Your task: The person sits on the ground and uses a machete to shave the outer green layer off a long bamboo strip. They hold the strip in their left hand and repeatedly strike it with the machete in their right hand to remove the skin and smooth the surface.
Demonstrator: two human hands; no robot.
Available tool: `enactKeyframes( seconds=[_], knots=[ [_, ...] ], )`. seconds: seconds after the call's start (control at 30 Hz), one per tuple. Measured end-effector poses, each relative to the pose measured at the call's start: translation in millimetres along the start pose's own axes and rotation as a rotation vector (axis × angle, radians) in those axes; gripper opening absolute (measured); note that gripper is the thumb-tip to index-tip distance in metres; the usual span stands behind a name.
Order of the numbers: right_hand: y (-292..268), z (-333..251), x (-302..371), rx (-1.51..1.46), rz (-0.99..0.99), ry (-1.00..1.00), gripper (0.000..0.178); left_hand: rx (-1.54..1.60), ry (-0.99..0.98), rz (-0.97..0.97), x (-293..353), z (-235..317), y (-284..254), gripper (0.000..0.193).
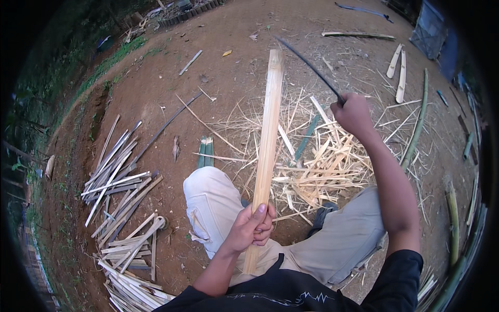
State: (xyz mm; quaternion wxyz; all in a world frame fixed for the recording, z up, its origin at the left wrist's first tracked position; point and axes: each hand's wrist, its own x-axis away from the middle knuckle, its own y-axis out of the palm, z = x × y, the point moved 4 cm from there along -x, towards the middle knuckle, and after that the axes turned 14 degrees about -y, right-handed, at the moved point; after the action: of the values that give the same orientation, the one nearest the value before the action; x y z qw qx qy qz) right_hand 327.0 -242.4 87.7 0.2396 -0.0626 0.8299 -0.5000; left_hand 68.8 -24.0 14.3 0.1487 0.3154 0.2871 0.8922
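The fingers of the left hand (pixel 250 227) were wrapped round the slat (pixel 267 125) near its lower end, the thumb lying across its face. The slat was long, flat and pale yellow-tan, with fine lengthwise grain and a browner patch at its top. It stuck out over the lap between the knees, leaning slightly right; whether its lower end touched the trousers (pixel 335 236) was hard to tell. The right hand (pixel 353 115) was curled tight round a knife (pixel 311 63), hiding the handle, the dark blade slanting up and left to a tip just beyond the slat's top. The right arm reached forward, elbow slightly bent; the left forearm came up from below. Pale shavings (pixel 332 166) lay heaped in front of the right leg, and strips (pixel 117 171) lay piled at the left. The black shirt (pixel 280 291) bore a white zigzag print (pixel 317 297).
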Motion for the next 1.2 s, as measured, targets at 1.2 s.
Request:
enactKeyframes(
  seconds=[1.2],
  knots=[
    [-5.3, -20.4, 14.0, 0.220, -0.099, -0.164, 0.013, 0.142, -0.139, -0.203, -5.6, -16.5, 34.4, 0.039]
  ],
)
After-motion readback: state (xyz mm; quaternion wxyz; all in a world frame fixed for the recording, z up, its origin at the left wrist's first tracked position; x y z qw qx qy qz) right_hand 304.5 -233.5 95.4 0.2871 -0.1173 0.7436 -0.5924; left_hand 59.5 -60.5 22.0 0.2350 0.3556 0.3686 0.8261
